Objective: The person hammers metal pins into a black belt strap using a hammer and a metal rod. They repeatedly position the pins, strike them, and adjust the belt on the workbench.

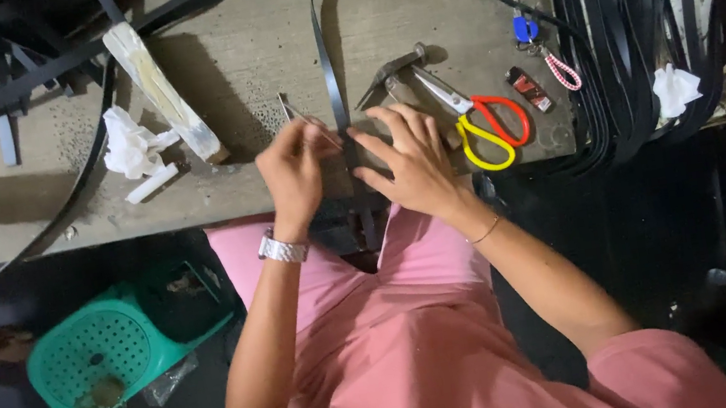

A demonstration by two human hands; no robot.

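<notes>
Workbench: keep the black strap flat near the front edge, running straight away from the body. Right hand: fingers spread, pressing the strap down; press firmly beside the work point. Left hand: fingers closed on a thin metal tool; guide it squarely against the strap.

Scissors, hammer, lighter, crumpled tissue, green basket.
</notes>
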